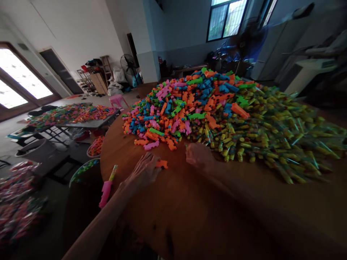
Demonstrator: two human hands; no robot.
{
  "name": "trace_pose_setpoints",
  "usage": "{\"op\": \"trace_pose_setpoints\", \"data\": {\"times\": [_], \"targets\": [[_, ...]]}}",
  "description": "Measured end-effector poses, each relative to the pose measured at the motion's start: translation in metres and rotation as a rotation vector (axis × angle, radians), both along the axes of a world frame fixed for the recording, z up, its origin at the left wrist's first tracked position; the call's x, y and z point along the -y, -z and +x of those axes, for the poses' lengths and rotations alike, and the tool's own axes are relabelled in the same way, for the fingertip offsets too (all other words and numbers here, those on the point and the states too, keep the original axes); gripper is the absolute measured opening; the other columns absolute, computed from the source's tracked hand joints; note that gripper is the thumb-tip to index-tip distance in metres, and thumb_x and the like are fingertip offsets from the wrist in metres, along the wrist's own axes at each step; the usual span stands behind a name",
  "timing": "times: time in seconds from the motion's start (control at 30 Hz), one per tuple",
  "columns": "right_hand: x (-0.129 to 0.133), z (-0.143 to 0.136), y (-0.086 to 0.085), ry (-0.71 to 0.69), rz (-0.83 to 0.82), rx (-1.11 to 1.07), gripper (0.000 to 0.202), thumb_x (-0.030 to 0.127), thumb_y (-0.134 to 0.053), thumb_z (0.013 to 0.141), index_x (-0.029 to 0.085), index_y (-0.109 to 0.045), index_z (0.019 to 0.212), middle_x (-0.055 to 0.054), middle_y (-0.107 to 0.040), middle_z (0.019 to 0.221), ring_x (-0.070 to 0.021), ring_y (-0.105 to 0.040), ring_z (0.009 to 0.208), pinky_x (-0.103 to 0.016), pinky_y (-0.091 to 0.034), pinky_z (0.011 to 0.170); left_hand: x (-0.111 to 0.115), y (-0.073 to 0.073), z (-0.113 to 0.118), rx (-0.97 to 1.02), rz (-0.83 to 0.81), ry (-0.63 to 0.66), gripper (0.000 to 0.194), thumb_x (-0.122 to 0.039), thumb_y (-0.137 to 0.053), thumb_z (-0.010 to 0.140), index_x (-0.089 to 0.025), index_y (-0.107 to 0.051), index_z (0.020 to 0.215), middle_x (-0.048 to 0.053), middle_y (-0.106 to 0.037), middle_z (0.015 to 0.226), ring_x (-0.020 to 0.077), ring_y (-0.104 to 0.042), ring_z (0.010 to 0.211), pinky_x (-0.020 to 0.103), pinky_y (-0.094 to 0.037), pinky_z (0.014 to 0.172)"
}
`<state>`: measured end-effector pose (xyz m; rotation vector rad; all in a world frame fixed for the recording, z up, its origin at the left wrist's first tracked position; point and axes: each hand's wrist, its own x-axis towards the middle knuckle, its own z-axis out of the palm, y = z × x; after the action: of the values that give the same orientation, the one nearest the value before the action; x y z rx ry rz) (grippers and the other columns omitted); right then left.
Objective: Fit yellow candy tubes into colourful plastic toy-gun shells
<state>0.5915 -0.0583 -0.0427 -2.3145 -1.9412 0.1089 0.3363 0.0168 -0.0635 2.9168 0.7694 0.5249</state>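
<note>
My left hand (143,169) rests low over the round wooden table (173,202), its fingers curled about an orange plastic toy piece (162,164) that juts out on the right. To the right, my right hand (200,154) is closed with its fingertips pinched together. A small greenish bit shows at those fingertips, too blurred to name. Just beyond both hands rises a heap of orange, blue, green and pink toy pieces (176,106). Nearest my right hand lies a pile of yellow tubes in clear wrap (260,135).
A pink toy piece with a yellow tube (106,189) lies at the table's left edge. Baskets of toy pieces (96,147) stand below. Further left, another table (92,124) carries more pieces, near a pink stool (118,100). Wrapped bundles (21,195) cover the floor.
</note>
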Motion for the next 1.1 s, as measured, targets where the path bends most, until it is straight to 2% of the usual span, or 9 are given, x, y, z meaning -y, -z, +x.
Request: {"op": "trace_pose_setpoints", "data": {"times": [0.13, 0.2, 0.27, 0.37, 0.43, 0.53, 0.67, 0.8, 1.1], "targets": [[0.03, -0.001, 0.008, -0.018, -0.045, -0.087, 0.035, 0.035, -0.052, 0.095, 0.017, -0.072, 0.075, -0.008, -0.07, 0.074, -0.0179, -0.063, 0.068, -0.029, -0.035, 0.062, 0.012, 0.003, -0.005, 0.049, -0.093, -0.028, 0.021, -0.029, -0.061, 0.094, -0.018, -0.055, 0.111, 0.009, -0.06, 0.106, 0.0253, -0.056, 0.102, 0.04, -0.05, 0.085], [0.04, 0.001, 0.01, -0.035, 0.012, -0.113, 0.034, 0.034, -0.05, 0.096, 0.016, -0.073, 0.079, -0.008, -0.069, 0.075, -0.018, -0.062, 0.069, -0.03, -0.033, 0.062, 0.015, 0.004, -0.005, 0.068, -0.121, -0.03, 0.027, -0.031, -0.064, 0.093, -0.017, -0.056, 0.114, 0.01, -0.06, 0.106, 0.0254, -0.056, 0.1, 0.039, -0.049, 0.083], [0.046, 0.004, 0.012, -0.109, 0.119, -0.102, 0.027, 0.025, -0.051, 0.093, 0.017, -0.075, 0.101, -0.01, -0.071, 0.091, -0.018, -0.061, 0.075, -0.029, -0.033, 0.063, 0.018, 0.004, -0.005, 0.065, -0.123, -0.004, 0.032, -0.036, -0.066, 0.093, -0.017, -0.058, 0.118, 0.009, -0.061, 0.104, 0.0255, -0.055, 0.099, 0.04, -0.047, 0.084], [0.047, 0.007, 0.016, -0.315, 0.171, -0.057, 0.047, 0.02, -0.054, 0.088, 0.031, -0.066, 0.132, -0.011, -0.062, 0.128, -0.0144, -0.059, 0.073, -0.027, -0.028, 0.058, 0.022, 0.005, -0.001, 0.056, -0.115, 0.044, 0.031, -0.039, -0.061, 0.097, -0.018, -0.06, 0.12, 0.008, -0.063, 0.102, 0.0249, -0.054, 0.099, 0.041, -0.045, 0.087], [0.045, 0.005, 0.018, -0.433, 0.134, -0.026, 0.044, 0.024, -0.054, 0.09, 0.035, -0.066, 0.132, -0.011, -0.054, 0.138, -0.0118, -0.055, 0.067, -0.027, -0.024, 0.054, 0.026, 0.005, 0.002, 0.072, -0.122, 0.045, 0.023, -0.033, -0.058, 0.099, -0.018, -0.062, 0.115, 0.007, -0.063, 0.1, 0.0242, -0.054, 0.098, 0.041, -0.044, 0.087], [0.042, -0.002, 0.018, -0.517, 0.129, 0.026, 0.031, 0.023, -0.05, 0.094, 0.025, -0.071, 0.115, -0.014, -0.052, 0.142, -0.0102, -0.052, 0.063, -0.029, -0.024, 0.054, 0.033, 0.004, 0.006, 0.128, -0.143, 0.032, 0.015, -0.027, -0.058, 0.097, -0.017, -0.061, 0.108, 0.008, -0.062, 0.098, 0.0233, -0.053, 0.095, 0.04, -0.044, 0.084], [0.043, -0.008, 0.019, -0.568, 0.13, 0.064, 0.02, 0.015, -0.052, 0.089, 0.016, -0.068, 0.1, -0.013, -0.061, 0.125, -0.0132, -0.054, 0.067, -0.031, -0.026, 0.055, 0.04, 0.003, 0.012, 0.166, -0.154, 0.071, 0.007, -0.022, -0.059, 0.096, -0.016, -0.059, 0.101, 0.007, -0.06, 0.095, 0.0218, -0.052, 0.092, 0.037, -0.043, 0.081], [0.047, -0.012, 0.019, -0.57, 0.117, -0.036, 0.017, 0.017, -0.05, 0.097, 0.014, -0.066, 0.101, -0.009, -0.065, 0.1, -0.0186, -0.059, 0.085, -0.031, -0.034, 0.065, 0.042, 0.005, 0.014, 0.13, -0.143, 0.069, 0.012, -0.023, -0.057, 0.098, -0.017, -0.059, 0.088, 0.005, -0.058, 0.089, 0.021, -0.05, 0.088, 0.036, -0.04, 0.079], [0.051, -0.021, 0.018, -0.447, 0.115, -0.157, 0.023, 0.018, -0.047, 0.1, 0.015, -0.068, 0.107, -0.008, -0.064, 0.1, -0.017, -0.058, 0.081, -0.031, -0.034, 0.067, 0.042, 0.007, 0.014, 0.13, -0.116, 0.078, 0.014, -0.024, -0.055, 0.1, -0.016, -0.061, 0.09, 0.006, -0.058, 0.088, 0.0206, -0.051, 0.088, 0.035, -0.04, 0.078]]}}
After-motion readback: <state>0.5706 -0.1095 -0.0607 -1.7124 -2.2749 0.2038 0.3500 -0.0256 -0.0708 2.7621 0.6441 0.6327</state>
